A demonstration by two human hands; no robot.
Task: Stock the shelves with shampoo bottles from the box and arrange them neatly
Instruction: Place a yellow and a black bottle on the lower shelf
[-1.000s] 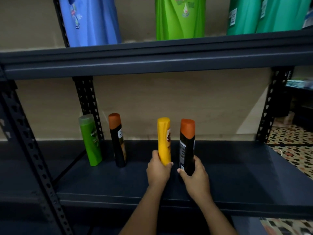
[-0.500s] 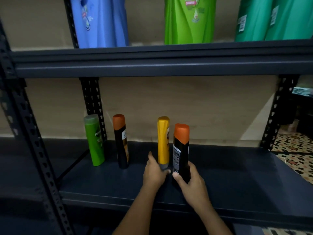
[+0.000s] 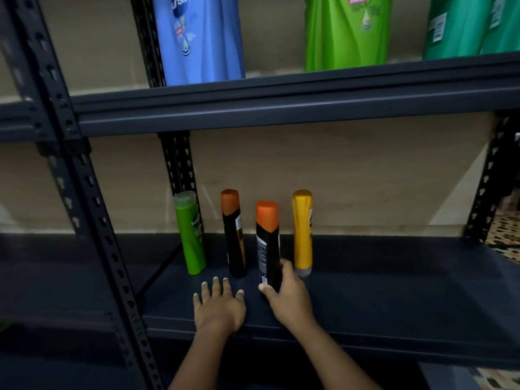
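Right hand [image 3: 289,298] wrapped round lower part of black bottle w/ orange cap [image 3: 268,243], thumb on left side of it, fingers behind on right side; bottle upright, base near front part of lower shelf [image 3: 394,291]. Cannot tell if base touches shelf, hidden by hand. Just right of grip and a bit further back: yellow bottle [image 3: 302,232], upright, apart from held bottle. Just left of grip and further back: second black bottle w/ orange cap [image 3: 233,235], upright. Further left of that: green bottle [image 3: 191,235], upright w/ slight lean, near rear upright post [image 3: 180,164] of rack. Left hand [image 3: 218,305] left of grip, near it but not touching held bottle; fingers straight and spread, palm down over shelf front, holding nothing. Above grip: upper shelf [image 3: 281,108] w/ big refill pouches, blue pouch [image 3: 199,38] up-left, light green pouch [image 3: 347,29] up-right, darker green pouches [image 3: 464,26] far right. Beige wall [image 3: 351,175] behind bottles. Patterned floor tiles [image 3: 503,235] far right of grip.
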